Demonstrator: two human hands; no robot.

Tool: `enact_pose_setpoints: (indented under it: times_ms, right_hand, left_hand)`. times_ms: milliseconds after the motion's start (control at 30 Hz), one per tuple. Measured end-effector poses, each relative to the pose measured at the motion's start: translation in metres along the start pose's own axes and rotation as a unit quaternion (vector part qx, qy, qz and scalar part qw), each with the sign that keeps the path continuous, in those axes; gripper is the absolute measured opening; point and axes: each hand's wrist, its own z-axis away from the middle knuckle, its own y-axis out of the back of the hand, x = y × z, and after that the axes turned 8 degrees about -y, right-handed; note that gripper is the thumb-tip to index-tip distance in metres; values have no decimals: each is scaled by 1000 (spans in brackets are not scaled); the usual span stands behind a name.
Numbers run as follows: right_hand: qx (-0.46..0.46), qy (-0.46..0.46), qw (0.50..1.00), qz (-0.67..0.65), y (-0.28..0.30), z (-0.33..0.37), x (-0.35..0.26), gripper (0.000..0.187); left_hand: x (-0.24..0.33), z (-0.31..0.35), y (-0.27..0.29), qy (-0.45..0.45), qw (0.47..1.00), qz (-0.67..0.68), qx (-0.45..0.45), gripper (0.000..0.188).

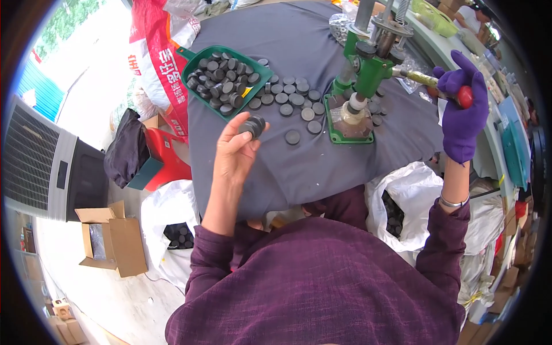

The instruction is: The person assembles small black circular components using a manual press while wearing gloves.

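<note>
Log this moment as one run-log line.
left hand: holding dark discs | right hand: purple-gloved, at press lever | green press: on grey-clothed table | green scoop: heaped with discs | loose discs: beside press

A grey unit [57, 167] with a slatted front is positioned at the far left, and an open cardboard box [127, 245] is placed near it on the pale floor [63, 259]. A bundled dark cloth [126, 148] is located adjacent to a red container [167, 162], beyond which a red-and-white printed sack [156, 60] is positioned. At the upper right, a yellow-green basket [436, 20] is placed, with a person in a white top [470, 20] seen to its right; farther down that side, a teal object [513, 154] is stored
</note>
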Motion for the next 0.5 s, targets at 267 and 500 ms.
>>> enact_pose_setpoints:
  times_ms: [267,500]
  right_hand:
    - [-14,-9,1000,-14,0,-1,1,48]
    - [-7,1,1000,-6,2,-2,2,49]
  left_hand:
    - [-30,24,-5,120,944,274,139,29]
    - [-25,23,-13,119,945,250,176,35]
